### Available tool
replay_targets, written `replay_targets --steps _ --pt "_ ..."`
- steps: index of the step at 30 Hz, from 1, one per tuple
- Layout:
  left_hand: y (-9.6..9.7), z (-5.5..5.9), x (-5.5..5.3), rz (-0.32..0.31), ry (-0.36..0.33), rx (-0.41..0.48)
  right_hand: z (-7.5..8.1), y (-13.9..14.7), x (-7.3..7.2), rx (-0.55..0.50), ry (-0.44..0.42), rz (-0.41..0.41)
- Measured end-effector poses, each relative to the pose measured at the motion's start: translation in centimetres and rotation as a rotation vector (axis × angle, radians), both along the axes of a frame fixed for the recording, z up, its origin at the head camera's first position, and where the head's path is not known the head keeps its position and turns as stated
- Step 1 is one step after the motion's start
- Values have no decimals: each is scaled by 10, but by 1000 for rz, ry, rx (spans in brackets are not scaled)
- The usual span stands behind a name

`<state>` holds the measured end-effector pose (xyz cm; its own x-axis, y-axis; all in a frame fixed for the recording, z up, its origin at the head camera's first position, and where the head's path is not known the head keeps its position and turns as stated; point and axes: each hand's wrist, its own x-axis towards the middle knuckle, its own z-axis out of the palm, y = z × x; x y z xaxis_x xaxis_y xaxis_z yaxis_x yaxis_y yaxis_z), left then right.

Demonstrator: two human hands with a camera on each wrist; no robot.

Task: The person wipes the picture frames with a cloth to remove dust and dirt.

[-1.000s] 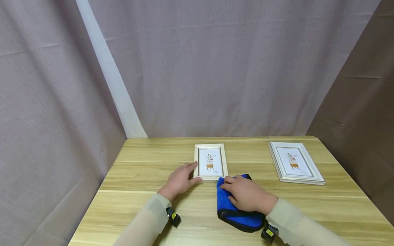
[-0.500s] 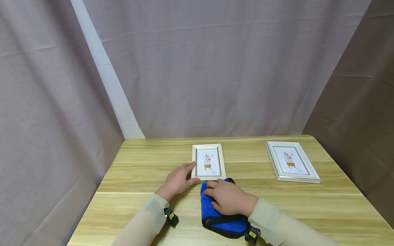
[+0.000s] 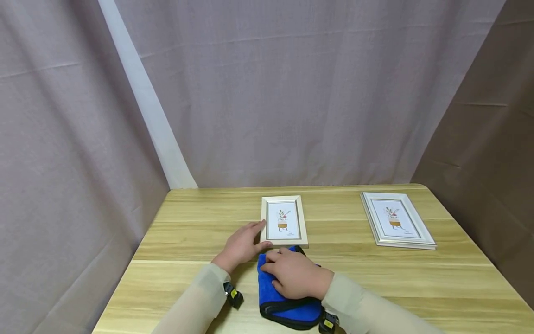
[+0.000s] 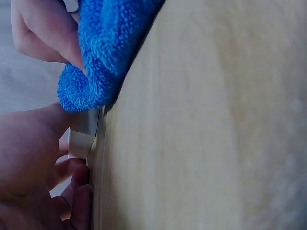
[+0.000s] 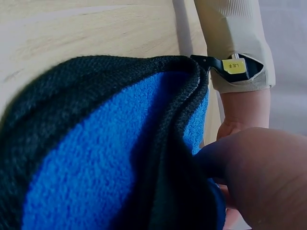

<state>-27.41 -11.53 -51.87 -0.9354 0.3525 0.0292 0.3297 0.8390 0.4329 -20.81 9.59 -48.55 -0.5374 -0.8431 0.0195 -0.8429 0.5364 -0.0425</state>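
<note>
A pale wooden picture frame (image 3: 283, 221) with a potted-plant print lies flat on the table. My left hand (image 3: 241, 246) holds its lower left corner, thumb along the bottom edge and fingers at the left side; in the left wrist view some fingers are curled beside the frame's corner (image 4: 80, 143). Just below the frame, my right hand (image 3: 297, 273) grips a folded blue towel (image 3: 268, 290) with black edging, its fingers bent over the top. The towel's plush fold (image 4: 108, 45) stands close over the left thumb in the left wrist view. The right palm's underside is hidden.
A white picture frame (image 3: 396, 220) with a similar print lies at the right of the wooden table (image 3: 200, 208), apparently stacked on another. Grey curtains (image 3: 292, 93) hang behind the table. Each wrist wears a small black camera.
My right hand has moved left with the towel, from the frame's lower right corner to below its bottom edge. My left hand and the frame stay put; the view shifted slightly.
</note>
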Motion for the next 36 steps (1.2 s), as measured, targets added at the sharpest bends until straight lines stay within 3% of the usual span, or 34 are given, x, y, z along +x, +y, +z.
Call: replay_targets --steps 4,9,18,21,29,33,36 --pt "0 -1 -1 1 1 -1 0 2 0 -10 -21 -12" --pt "1 -1 -2 -5 6 -3 3 9 -2 -48 -118 -60" --pt "1 -2 -1 -5 14 1 4 28 -16 -251 -271 -128" --pt "1 -2 0 -1 10 -5 4 38 -25 -301 -251 -184" --pt "3 -4 1 -12 8 20 0 66 -54 -334 -80 -385" --pt "4 -5 1 -23 15 39 -1 79 -69 -326 -81 -470" --pt "3 -2 2 -12 28 50 0 87 -80 -317 -96 -488"
